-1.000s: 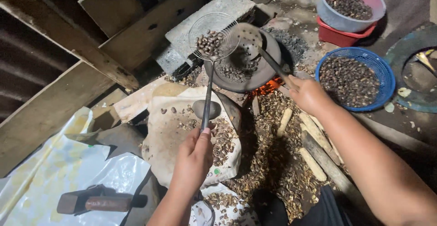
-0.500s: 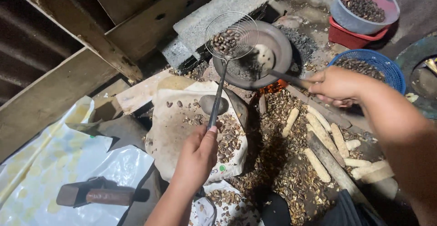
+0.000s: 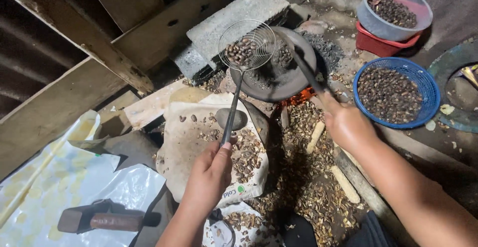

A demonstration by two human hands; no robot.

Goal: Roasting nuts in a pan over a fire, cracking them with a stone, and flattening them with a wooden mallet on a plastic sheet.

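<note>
I see L hand wrapped tight round the long handle of a wire skimmer. Skimmer basket sits well ahead of the hand, up & slightly right, raised over the near-left rim of the dark pan. Basket carries a small heap of dark nuts.

R hand closed on a dark rod-like tool; its far end reaches into the pan, just beside the basket. Tool tip blurred, can't tell its shape.

Glowing embers show under pan edge. Below the skimmer handle: white sack w/ broken shells and a flat stone. Blue basket of nuts to the right of R hand, apart from it. Hammer lies near-left on plastic sheet.
</note>
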